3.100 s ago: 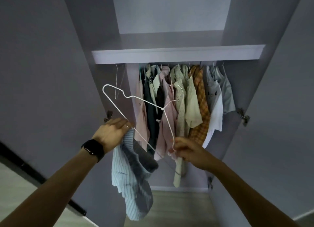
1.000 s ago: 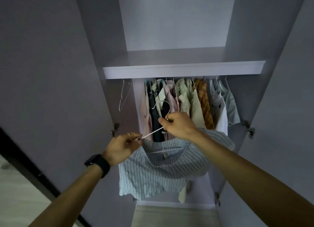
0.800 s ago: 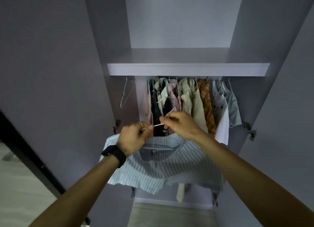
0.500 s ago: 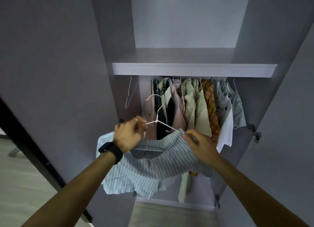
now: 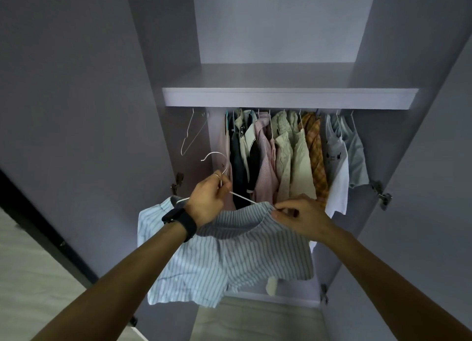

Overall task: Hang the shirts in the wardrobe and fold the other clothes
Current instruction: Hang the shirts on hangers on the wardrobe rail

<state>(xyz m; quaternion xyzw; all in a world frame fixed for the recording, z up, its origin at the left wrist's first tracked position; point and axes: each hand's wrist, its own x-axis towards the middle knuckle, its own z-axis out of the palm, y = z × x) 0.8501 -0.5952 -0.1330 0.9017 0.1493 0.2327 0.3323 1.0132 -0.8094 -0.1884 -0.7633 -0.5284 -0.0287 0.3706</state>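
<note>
My left hand (image 5: pixel 208 200) grips white hanger (image 5: pixel 221 171) at its neck | my right hand (image 5: pixel 298 217) pinches striped shirt (image 5: pixel 229 259) collar | shirt draped on hanger before open wardrobe (image 5: pixel 288 98)

Blue-striped shirt (image 5: pixel 229 261) draped on tilted white wire hanger (image 5: pixel 242 199)

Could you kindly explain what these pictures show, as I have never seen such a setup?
There is no machine: a camera worn on a person's head looks down at their bare arms before an open wardrobe. The left hand, with a black watch on its wrist, grips a white wire hanger just below its hook. The right hand pinches a blue-striped shirt, draped over that hanger, near its neck opening. Behind, shirts hang in a row under the shelf, an empty hanger at their left.
</note>
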